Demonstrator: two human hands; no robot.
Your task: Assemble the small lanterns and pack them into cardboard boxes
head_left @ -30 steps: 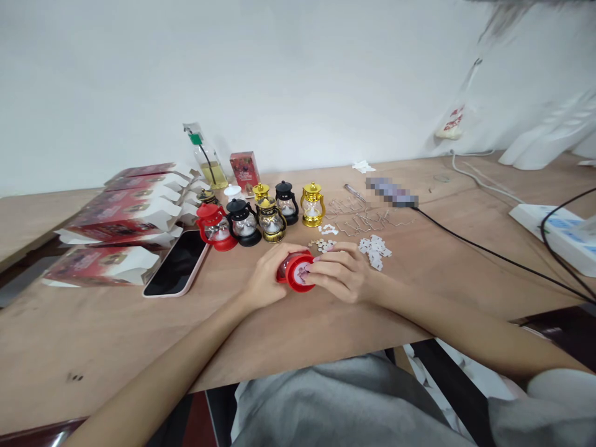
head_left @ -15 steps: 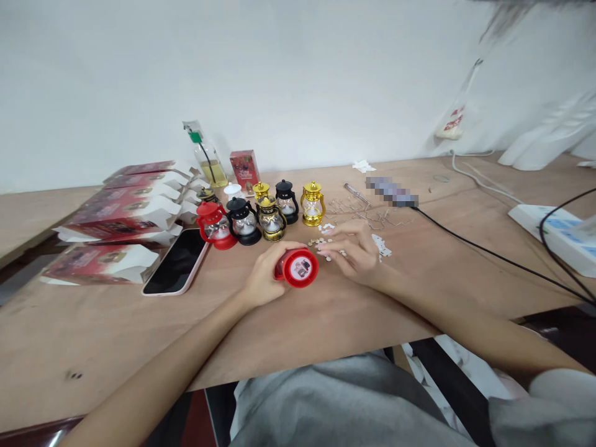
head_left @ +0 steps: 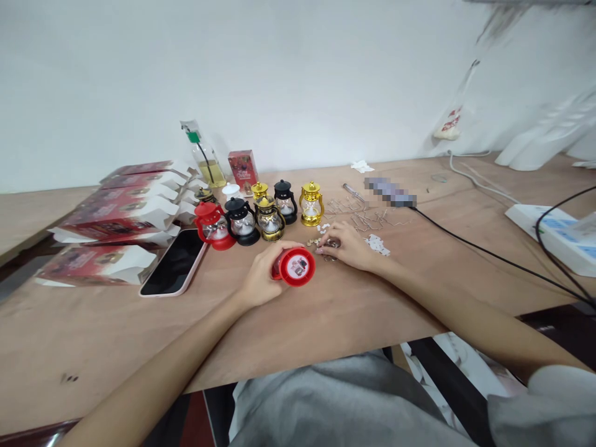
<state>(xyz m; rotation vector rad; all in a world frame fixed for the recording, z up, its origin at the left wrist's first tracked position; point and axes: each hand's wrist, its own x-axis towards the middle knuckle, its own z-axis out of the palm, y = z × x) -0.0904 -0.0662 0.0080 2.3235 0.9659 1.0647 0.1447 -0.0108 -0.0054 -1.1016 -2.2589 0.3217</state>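
Fingers of the left hand (head_left: pixel 261 277) are curled around a small red lantern (head_left: pixel 289 280). The lantern is tipped, so its round bottom faces the person, and a round picture sticker (head_left: pixel 298 267) shows inside the red rim. I cannot tell if it touches the desk (head_left: pixel 288 335) or is held just over it. The right hand (head_left: pixel 347 246) is beside it, with its fingers bent down at a pile of tiny round discs (head_left: pixel 311 243). I cannot tell if they pinch one or only touch the pile, because the hand hides part of it.

Some things could go wrong. The discs look thin and flat, so the fingertips could slide off them or grab two at once. A bump from the right hand could push discs in among the white paper bits (head_left: pixel 377 244) just beside it, or toward the thin bent wires (head_left: pixel 365 220) behind it. If the left fingers get loose, the red lantern could roll, since it is round, and its see-through part could crack. It could also knock the black lantern (head_left: pixel 242 225) standing near.
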